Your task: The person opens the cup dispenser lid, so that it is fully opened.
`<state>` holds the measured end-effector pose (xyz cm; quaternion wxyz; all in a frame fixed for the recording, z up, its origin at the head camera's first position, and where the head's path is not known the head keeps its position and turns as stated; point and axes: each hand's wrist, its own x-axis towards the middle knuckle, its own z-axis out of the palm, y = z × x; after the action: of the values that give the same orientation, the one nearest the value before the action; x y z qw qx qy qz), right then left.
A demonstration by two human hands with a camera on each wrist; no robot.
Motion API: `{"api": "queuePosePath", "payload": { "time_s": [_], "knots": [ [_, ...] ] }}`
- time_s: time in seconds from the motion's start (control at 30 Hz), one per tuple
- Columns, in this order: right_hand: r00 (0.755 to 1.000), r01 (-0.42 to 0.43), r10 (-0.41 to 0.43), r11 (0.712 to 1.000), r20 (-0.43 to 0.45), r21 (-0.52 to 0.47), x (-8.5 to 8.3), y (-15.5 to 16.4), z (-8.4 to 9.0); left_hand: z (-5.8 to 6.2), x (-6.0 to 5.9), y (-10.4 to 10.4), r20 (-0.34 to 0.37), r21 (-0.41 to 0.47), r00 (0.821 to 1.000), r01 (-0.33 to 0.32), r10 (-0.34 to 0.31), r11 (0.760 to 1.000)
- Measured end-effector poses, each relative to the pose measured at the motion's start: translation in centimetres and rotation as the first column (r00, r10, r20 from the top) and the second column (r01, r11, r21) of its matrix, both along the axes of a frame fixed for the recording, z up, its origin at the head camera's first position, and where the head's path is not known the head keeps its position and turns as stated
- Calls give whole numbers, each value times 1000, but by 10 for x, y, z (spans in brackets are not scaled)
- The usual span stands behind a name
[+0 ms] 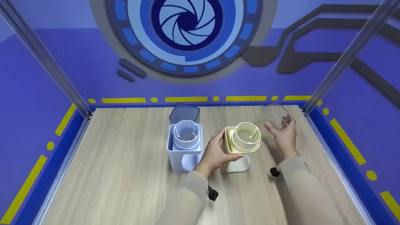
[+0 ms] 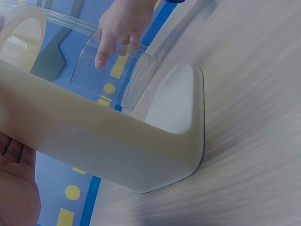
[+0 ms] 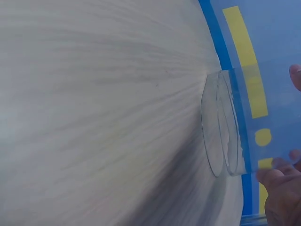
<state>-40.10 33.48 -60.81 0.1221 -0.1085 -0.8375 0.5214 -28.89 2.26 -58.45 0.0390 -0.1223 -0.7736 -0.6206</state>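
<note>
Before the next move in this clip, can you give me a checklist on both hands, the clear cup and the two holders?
1. Left hand grips the cream plastic holder at its side: ok.
2. Right hand holds the clear plastic cup lifted off the wooden table: ok.
3. Clear cup tilted, not upright: ok, plain in the right wrist view.
4. Cream holder standing flat on the table: cannot tell; the left wrist view is too close.
5. Pale blue plastic holder stands apart from both hands: ok.
6. Clear square container behind the blue holder, untouched: ok.
</note>
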Motion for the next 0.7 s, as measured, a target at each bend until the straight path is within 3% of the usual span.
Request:
{"api": "queuePosePath", "payload": {
  "time_s": [0.33,0.53,0.7],
  "knots": [
    [999,-33,33,999,-23,18,-1,3,-5,4,1,-1,14,-65,1000,0,1,998],
    [999,-24,25,1000,-28,10,1,0,-5,6,5,-2,24,-47,999,29,-28,998],
    [997,-11,9,999,-76,-31,6,-6,8,20,13,-3,-52,-85,998,32,-37,996]
  ]
}}
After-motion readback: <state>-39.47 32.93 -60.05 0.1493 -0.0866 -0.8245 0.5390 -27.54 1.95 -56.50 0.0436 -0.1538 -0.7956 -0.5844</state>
